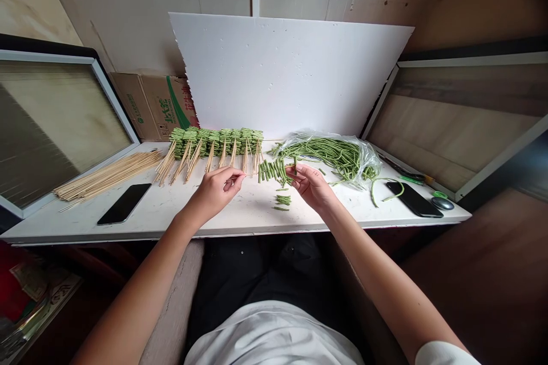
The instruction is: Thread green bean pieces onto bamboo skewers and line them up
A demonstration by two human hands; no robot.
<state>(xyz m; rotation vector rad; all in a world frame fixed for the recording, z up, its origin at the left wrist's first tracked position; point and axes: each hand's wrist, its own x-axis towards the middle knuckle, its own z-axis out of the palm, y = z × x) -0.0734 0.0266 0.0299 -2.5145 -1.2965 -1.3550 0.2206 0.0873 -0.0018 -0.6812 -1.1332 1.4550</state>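
Observation:
Above the middle of the table, my left hand (220,188) is closed in a pinch on the end of a bamboo skewer. Cut pieces of long green bean (273,170) sit side by side along the skewer, lying crosswise to it. My right hand (311,183) is closed at the skewer's other end, its fingertips on a short bean piece (295,165). On the tabletop below lies a small group of loose cut bean pieces (283,200), close to my right hand. Part of the skewer between my right fingers is hidden.
Finished bean skewers (214,142) are stacked at the back left. Bare bamboo skewers (113,174) and a phone (124,204) lie left. Whole long beans (338,154) spill from a plastic bag at right, near another phone (414,199). A white board (291,74) stands behind.

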